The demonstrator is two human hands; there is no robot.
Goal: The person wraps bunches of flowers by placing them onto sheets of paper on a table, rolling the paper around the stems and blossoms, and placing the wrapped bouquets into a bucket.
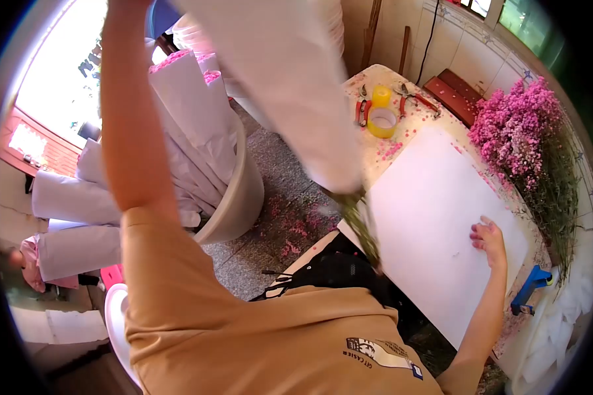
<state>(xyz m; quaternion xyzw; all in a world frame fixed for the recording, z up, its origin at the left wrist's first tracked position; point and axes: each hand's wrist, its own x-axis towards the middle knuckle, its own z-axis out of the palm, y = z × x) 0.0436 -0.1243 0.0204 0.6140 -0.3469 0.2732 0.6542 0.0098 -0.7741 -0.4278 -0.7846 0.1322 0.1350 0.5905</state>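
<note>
A long bundle wrapped in white paper (296,99), blurred by motion, slants across the upper middle. Green stems (359,224) stick out of its lower end, beside the table edge. My left arm reaches up along the left side, and its hand is beyond the top of the view, so what it holds does not show. Over the right part of a stack of white paper sheets (428,230) is my right hand (489,240), with its fingers apart, slightly bent and holding nothing.
Pink flowers (517,128) lie at the table's right edge, near a blue tape dispenser (530,289). Tape rolls (382,122) and red-handled pruners (418,99) lie at the back. A large tub (244,191) of wrapped bundles stands left, on a petal-strewn floor.
</note>
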